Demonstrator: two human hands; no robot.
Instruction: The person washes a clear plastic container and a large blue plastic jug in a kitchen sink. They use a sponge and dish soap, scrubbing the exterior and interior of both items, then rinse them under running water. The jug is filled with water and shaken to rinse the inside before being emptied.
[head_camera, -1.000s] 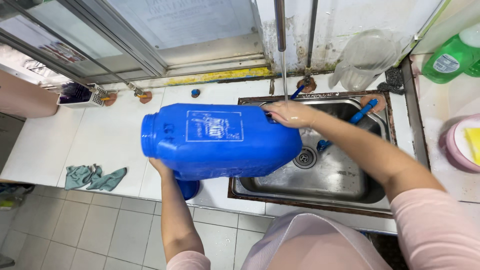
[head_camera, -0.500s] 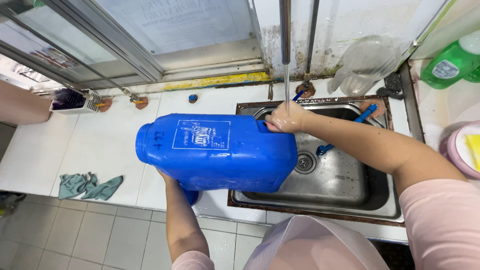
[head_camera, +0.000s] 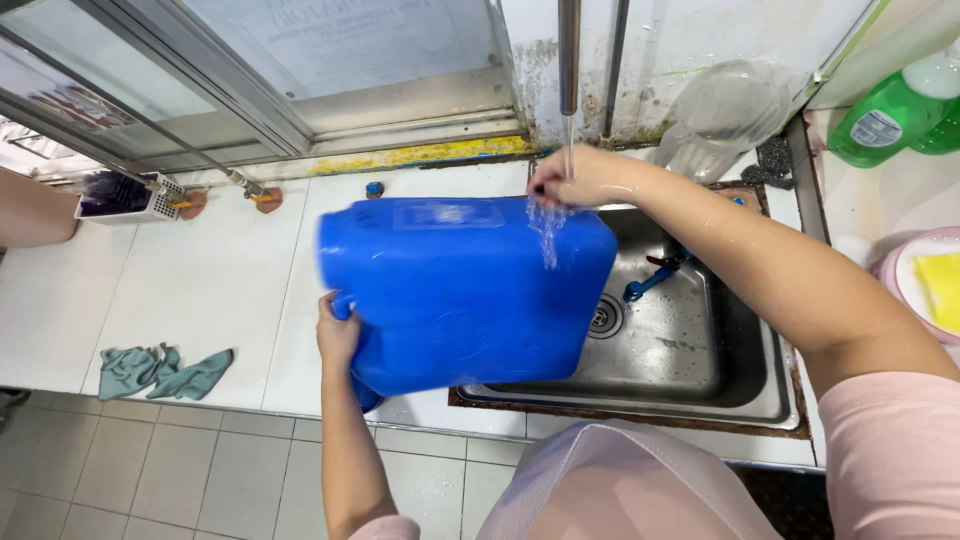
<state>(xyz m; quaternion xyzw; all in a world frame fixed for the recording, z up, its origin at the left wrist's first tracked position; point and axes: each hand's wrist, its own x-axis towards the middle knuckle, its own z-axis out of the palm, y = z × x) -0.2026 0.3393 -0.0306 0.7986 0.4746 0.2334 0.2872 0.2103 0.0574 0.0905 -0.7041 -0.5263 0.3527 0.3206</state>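
Observation:
A large blue plastic jerrycan (head_camera: 460, 290) lies on its side, partly over the steel sink (head_camera: 700, 370). My left hand (head_camera: 337, 335) grips its left end near the handle. My right hand (head_camera: 575, 178) rests on its upper right corner, wet, right under the tap pipe (head_camera: 569, 50). A thin stream of water falls from the pipe onto my hand and splashes over the can's side.
White tiled counter (head_camera: 200, 290) left of the sink holds a crumpled teal cloth (head_camera: 160, 370) and a small white basket (head_camera: 125, 195). A blue brush (head_camera: 655, 280) lies in the sink. A clear jug (head_camera: 715, 120), green bottle (head_camera: 890, 105) and pink dish with yellow sponge (head_camera: 930, 285) stand at right.
The can has shifted right and turned so another face points up. My right hand moved up under the tap, and water now splashes over it.

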